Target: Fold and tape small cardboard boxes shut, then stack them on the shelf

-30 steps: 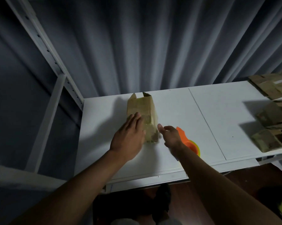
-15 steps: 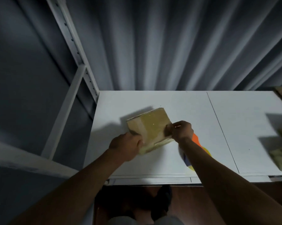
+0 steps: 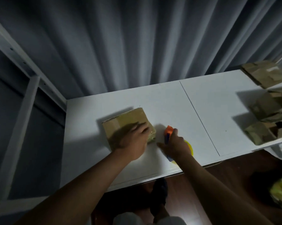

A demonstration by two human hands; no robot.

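Cardboard box (image 3: pixel 125 125) near the bench's (image 3: pixel 218 101) front left corner looks light, stiff and a bit slick where taped, left hand (image 3: pixel 133 142) pressing flat on top, right hand (image 3: pixel 176 143) closing around the orange tape dispenser (image 3: pixel 168 130), so I'd grab it by opposite side walls

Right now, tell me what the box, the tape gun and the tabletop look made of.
Box: brown cardboard, matte, with a glossy tape strip catching light near the left hand.
Tape gun: likely hard plastic, bright orange, blue and yellow; partly hidden under the right hand.
Tabletop: smooth white board, probably laminate; a seam divides two panels.
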